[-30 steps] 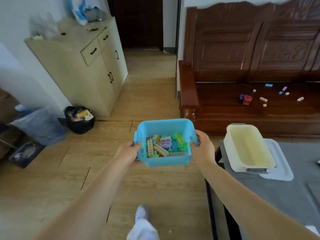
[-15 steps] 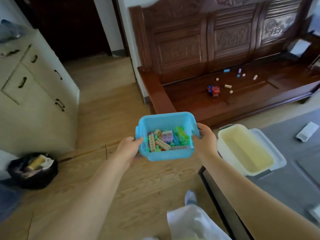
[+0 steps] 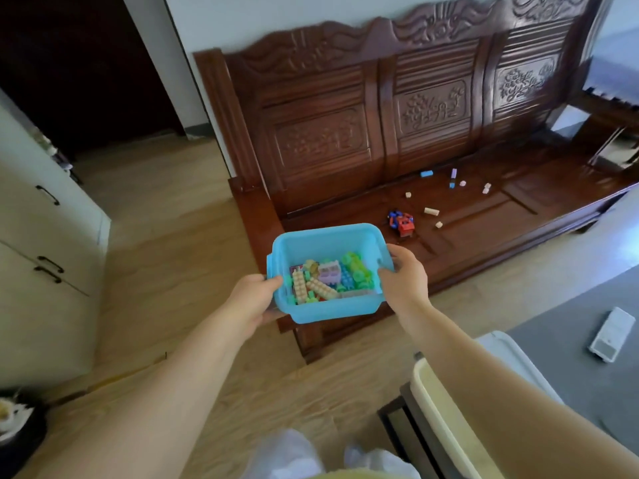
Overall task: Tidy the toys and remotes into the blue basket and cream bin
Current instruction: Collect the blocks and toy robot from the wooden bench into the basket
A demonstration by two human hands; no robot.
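Two hands, left hand (image 3: pixel 254 299) and right hand (image 3: pixel 403 276), grip one blue basket (image 3: pixel 328 307) of blocks. Nine loose blocks (image 3: pixel 431 211) and one toy robot (image 3: pixel 401 223) lie on the wooden sofa (image 3: pixel 484 216). One remote (image 3: pixel 612 334) lies on the table (image 3: pixel 570 344).

No readable text — no labels, numbers, brands.

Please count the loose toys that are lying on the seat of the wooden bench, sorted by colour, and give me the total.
Cream or beige pieces: 3
Pink pieces: 2
Blue pieces: 2
Purple piece: 1
Red and blue toy: 1
Total: 9
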